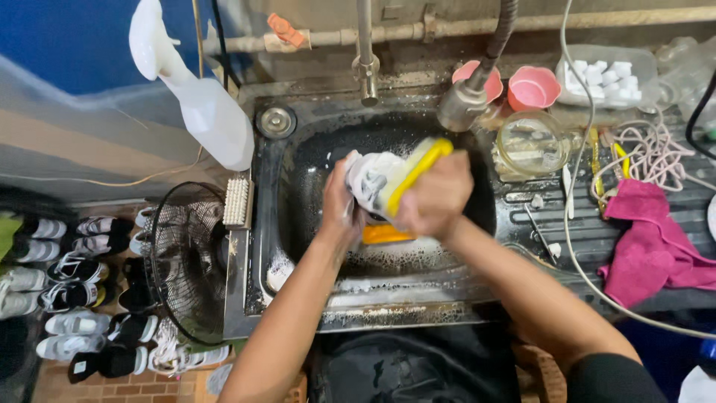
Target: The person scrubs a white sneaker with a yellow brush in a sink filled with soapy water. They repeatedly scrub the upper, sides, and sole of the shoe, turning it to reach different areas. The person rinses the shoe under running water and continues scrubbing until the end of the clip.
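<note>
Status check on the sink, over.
Left hand grips white shoe. Right hand grips yellow brush against it, over soapy sink. Hose nozzle hangs close above.

My left hand point(339, 205) covers most of the white shoe point(371, 179), so can't tell its shape or sole. My right hand point(435, 198) hides the yellow brush's point(415, 170) bristles and grip. An orange item point(384, 234) under both hands, too covered to ID. Tap point(365, 52) and hose point(500, 33) cut off at top edge. Pink cloth point(656, 242) runs off at right. White bits in the plastic tub point(604, 75) too small to tell.
</note>
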